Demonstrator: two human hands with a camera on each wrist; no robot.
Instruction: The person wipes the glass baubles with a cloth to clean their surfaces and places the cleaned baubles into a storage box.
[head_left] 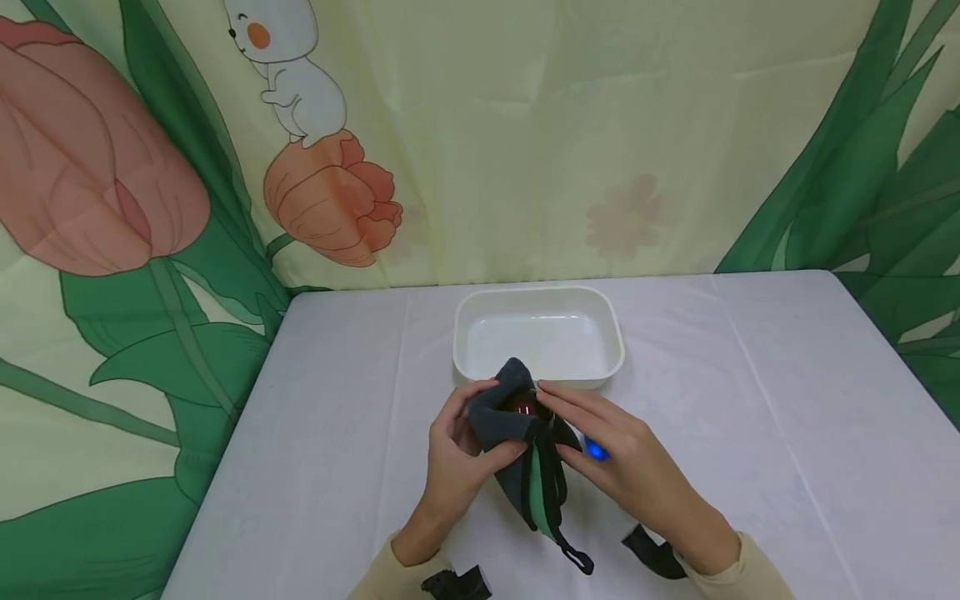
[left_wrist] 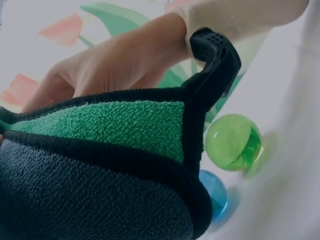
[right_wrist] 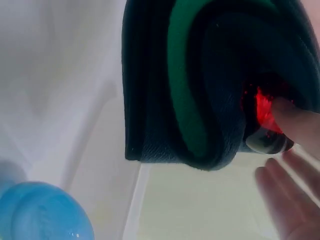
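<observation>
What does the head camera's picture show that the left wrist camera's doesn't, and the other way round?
Only the head view shows the white tray, the white animal printed on the backdrop and a red glint inside the folded fabric.

Only the left wrist view shows the green ball.

Both show the dark folded fabric with its green side, a blue ball and the right hand.

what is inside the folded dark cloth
Inside the cloth a shiny, red and partly clear object shows, probably a ball. The folds cover the rest of it, so its full shape and anything deeper inside can't be seen.
</observation>
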